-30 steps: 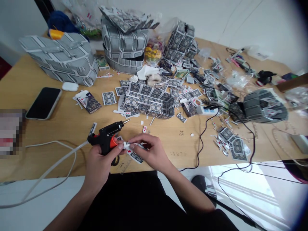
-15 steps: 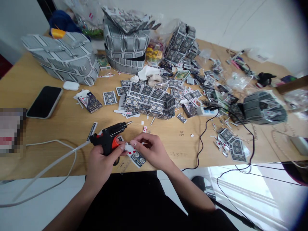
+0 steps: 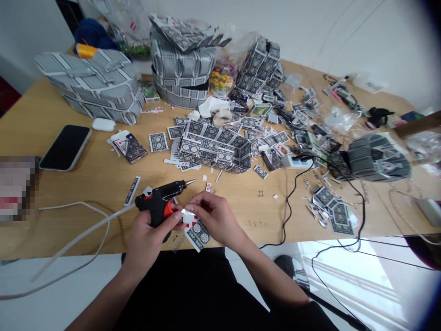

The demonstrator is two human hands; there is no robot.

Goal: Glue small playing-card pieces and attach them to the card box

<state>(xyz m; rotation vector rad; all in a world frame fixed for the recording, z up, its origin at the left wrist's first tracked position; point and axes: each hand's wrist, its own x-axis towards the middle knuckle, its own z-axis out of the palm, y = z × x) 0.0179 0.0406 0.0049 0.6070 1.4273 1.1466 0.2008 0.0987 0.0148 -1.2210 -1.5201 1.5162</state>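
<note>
My left hand point(image 3: 146, 236) is wrapped round a black hot glue gun point(image 3: 160, 197) with an orange trigger, its metal nozzle pointing to the right. The thumb and a finger of that hand also reach to the edge of a cut playing card point(image 3: 189, 219) with red diamonds. From the other side my right hand point(image 3: 218, 216) pinches the top of this card; its fingertips partly hide it. Just below lies a patterned card piece point(image 3: 199, 236), overlapped by the card. A clear glue stick point(image 3: 82, 236) sticks out from the back of the gun.
Beyond the hands lies an open box shape point(image 3: 215, 147) built of cards. A phone point(image 3: 65, 147) is on the left, near a card pack point(image 3: 129, 146). A black cable point(image 3: 291, 202) runs from a power strip point(image 3: 296, 161). Woven card bags point(image 3: 93, 85) stand at the back.
The glue gun has shifted slightly right and down in my left hand. The card between my hands has tilted, showing more of its face. My right hand has barely moved.
</note>
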